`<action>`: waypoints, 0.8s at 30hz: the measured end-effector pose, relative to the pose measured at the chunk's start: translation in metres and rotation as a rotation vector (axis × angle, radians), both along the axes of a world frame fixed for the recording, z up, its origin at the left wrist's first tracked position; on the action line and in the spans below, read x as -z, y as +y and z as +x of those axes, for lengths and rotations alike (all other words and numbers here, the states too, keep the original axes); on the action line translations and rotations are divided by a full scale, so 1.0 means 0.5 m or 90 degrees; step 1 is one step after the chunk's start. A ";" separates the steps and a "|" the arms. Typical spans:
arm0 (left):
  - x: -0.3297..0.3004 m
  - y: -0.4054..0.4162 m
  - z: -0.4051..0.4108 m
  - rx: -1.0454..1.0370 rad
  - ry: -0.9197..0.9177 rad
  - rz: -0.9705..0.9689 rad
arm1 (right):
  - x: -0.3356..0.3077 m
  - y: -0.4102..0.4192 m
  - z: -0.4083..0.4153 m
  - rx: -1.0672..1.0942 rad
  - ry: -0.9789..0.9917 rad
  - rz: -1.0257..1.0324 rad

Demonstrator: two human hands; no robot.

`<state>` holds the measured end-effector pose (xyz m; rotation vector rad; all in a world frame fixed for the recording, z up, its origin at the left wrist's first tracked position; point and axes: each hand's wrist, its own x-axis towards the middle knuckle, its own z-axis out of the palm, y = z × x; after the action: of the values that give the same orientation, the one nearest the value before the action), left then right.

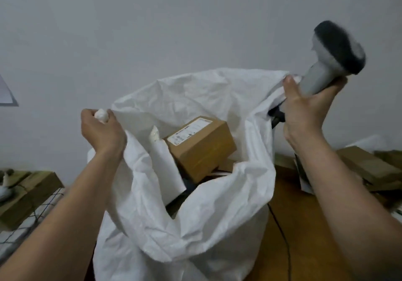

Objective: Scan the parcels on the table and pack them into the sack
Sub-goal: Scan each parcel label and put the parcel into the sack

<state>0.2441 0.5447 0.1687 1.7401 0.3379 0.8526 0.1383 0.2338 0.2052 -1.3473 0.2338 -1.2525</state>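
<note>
A large white woven sack (213, 226) stands open in the middle of the view. My left hand (100, 128) grips a bunched part of its rim on the left. My right hand (304, 111) holds a grey barcode scanner (330, 56) raised, and its thumb pinches the sack's right rim against the handle. Inside the sack lies a brown cardboard parcel (200, 148) with a white label on top, next to a white wrapped parcel (165, 163). Darker items sit deeper inside and are mostly hidden.
A brown wooden table (304, 248) lies under the sack, with a black cable (282, 233) running across it. Brown cardboard parcels (367, 167) lie at the right behind my forearm. At the left sit another cardboard box (28, 196) and a checked cloth (28, 222).
</note>
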 end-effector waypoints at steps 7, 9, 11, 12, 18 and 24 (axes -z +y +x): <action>0.085 0.011 -0.030 0.068 0.071 0.009 | 0.055 0.056 -0.012 -0.064 0.110 -0.014; 0.057 0.012 -0.032 0.049 0.018 -0.004 | 0.018 0.052 -0.017 -0.036 0.000 0.028; 0.041 0.016 -0.031 0.028 -0.016 -0.014 | 0.005 0.043 -0.014 -0.005 -0.069 0.046; 0.042 0.020 -0.033 0.027 -0.006 -0.010 | 0.010 0.046 -0.015 -0.007 -0.043 0.036; 0.083 0.012 -0.042 0.108 0.132 0.117 | 0.103 0.065 -0.032 -0.065 0.194 0.017; 0.058 -0.030 -0.050 0.083 0.169 0.259 | 0.096 0.025 -0.060 -0.029 0.258 -0.040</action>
<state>0.2190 0.5297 0.1395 2.2367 0.2316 0.6237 0.1083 0.2461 0.1569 -1.6460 0.4470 -0.9461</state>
